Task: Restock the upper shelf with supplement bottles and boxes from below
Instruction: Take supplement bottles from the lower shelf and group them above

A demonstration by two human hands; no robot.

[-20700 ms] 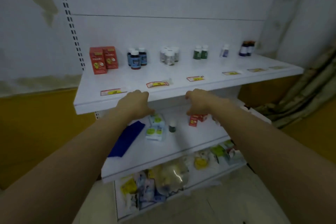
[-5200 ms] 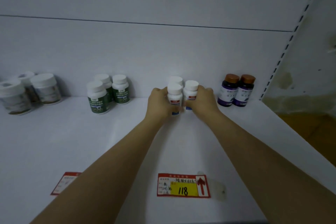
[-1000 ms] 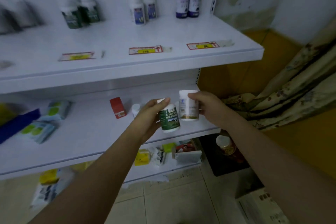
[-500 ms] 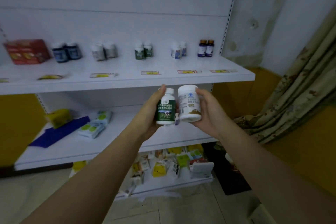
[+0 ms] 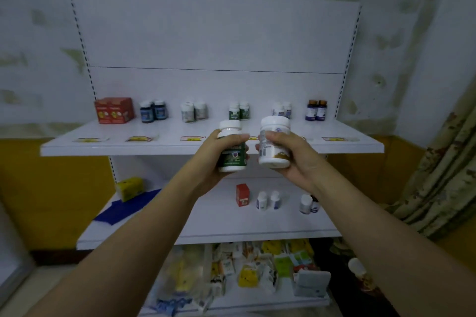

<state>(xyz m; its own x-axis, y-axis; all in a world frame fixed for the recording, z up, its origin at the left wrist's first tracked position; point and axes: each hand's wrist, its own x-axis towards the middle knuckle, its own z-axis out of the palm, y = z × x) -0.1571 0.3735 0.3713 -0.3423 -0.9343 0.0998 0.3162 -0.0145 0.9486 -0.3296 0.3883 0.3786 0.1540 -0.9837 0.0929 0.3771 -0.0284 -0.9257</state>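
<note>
My left hand (image 5: 215, 159) grips a green-labelled bottle (image 5: 231, 156) with a white cap. My right hand (image 5: 292, 159) holds a wider white bottle (image 5: 273, 144) with a gold-trimmed label. Both are raised upright, side by side, in front of the upper shelf's front edge (image 5: 128, 149). Along the back of that shelf stand red boxes (image 5: 114, 110), dark blue bottles (image 5: 153, 111), white bottles (image 5: 193, 111), green bottles (image 5: 239, 110), small white bottles (image 5: 282, 109) and purple bottles (image 5: 316, 110). The middle shelf (image 5: 226, 226) holds a red box (image 5: 242, 195) and several small bottles (image 5: 268, 200).
A yellow pack (image 5: 128, 188) and a blue sheet (image 5: 126, 208) lie at the left of the middle shelf. The bottom shelf (image 5: 257, 298) is crowded with mixed packets. A patterned curtain (image 5: 443, 188) hangs at the right. Price tags line the upper shelf's front.
Both hands have risen from the middle shelf to the upper shelf's edge with the two bottles. The view has pulled back and now shows the whole rack.
</note>
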